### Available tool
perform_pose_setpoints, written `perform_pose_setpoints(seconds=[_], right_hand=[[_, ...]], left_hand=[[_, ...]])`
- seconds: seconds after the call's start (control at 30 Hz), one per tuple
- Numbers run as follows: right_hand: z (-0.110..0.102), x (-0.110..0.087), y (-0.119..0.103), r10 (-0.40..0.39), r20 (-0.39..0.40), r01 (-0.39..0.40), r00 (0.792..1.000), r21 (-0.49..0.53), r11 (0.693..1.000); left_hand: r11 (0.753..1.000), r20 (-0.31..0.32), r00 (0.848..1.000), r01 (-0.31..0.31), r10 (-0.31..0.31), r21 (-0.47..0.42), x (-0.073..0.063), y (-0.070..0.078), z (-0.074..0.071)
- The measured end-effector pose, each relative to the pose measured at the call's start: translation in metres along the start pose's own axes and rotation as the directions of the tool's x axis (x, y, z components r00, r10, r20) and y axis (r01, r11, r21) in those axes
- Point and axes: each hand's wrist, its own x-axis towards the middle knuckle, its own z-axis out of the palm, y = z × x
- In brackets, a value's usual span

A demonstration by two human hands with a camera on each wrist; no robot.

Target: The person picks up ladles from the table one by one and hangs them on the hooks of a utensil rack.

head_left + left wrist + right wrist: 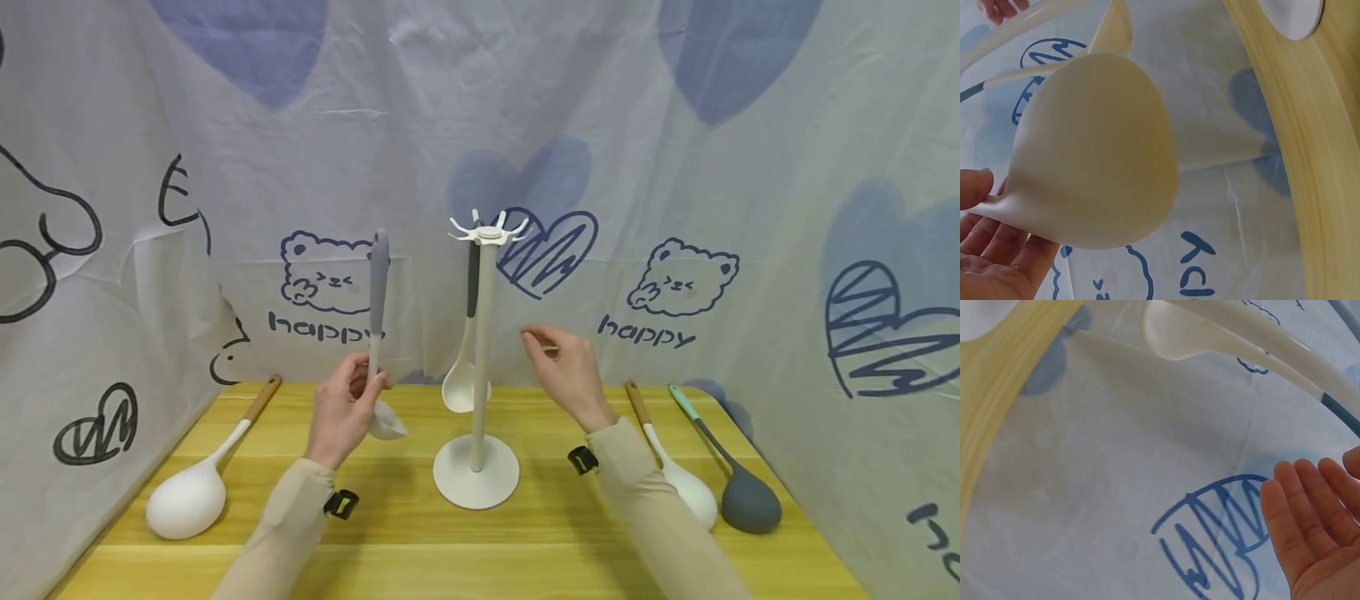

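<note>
My left hand (341,412) pinches a white ladle (386,422) low on its stem, just above the bowl. Its grey handle (379,283) points upward. In the left wrist view the rounded back of the ladle's bowl (1094,156) fills the middle, with the thumb and fingers at its neck. To the right stands a white utensil rack (480,350) with several hooks around its top. A white spoon (459,385) with a black handle hangs from it, partly behind the post. My right hand (566,371) is raised right of the post, holding nothing, its fingers (1310,519) nearly straight.
A white ladle (187,500) with a wooden handle lies on the table (375,558) at left. At right lie another white, wooden-handled ladle (690,492) and a dark grey ladle (750,500) with a mint handle tip. Printed cloth (420,125) hangs behind and at both sides.
</note>
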Motion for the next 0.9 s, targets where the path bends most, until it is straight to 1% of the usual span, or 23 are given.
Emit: perform_pose_setpoints(seconds=[0.17, 0.3, 0.4, 0.57, 0.67, 0.8, 0.9], right_hand=[[-0.005, 0.010, -0.009, -0.036, -0.040, 0.038, 0.999, 0.029, 0.999], [-0.009, 0.017, -0.018, -0.037, -0.031, 0.037, 0.999, 0.017, 0.999], [-0.012, 0.023, -0.024, -0.040, -0.027, 0.040, 0.999, 0.025, 0.999], [-0.017, 0.034, -0.032, -0.054, -0.060, 0.059, 0.997, 0.084, 0.995], [-0.020, 0.039, -0.037, -0.056, -0.081, 0.064, 0.995, 0.103, 0.993], [-0.024, 0.046, -0.045, -0.068, -0.135, 0.085, 0.989, 0.127, 0.988], [-0.027, 0.051, -0.051, -0.093, -0.171, 0.115, 0.981, 0.127, 0.985]], left_hand=[[1.000, -0.016, 1.000, -0.010, 0.009, -0.024, 0.000, 0.002, 0.004], [0.999, -0.019, 1.000, 0.003, -0.004, -0.050, 0.002, 0.004, 0.005], [0.998, -0.015, 1.000, 0.017, -0.018, -0.065, 0.002, 0.006, 0.004], [0.996, 0.008, 0.999, 0.036, -0.036, -0.075, 0.005, 0.007, 0.005], [0.995, 0.021, 1.000, 0.021, -0.019, -0.094, 0.006, 0.009, 0.006], [0.994, 0.038, 0.999, -0.011, 0.015, -0.108, 0.009, 0.012, 0.008], [0.995, 0.050, 0.999, -0.009, 0.014, -0.096, 0.011, 0.015, 0.009]])
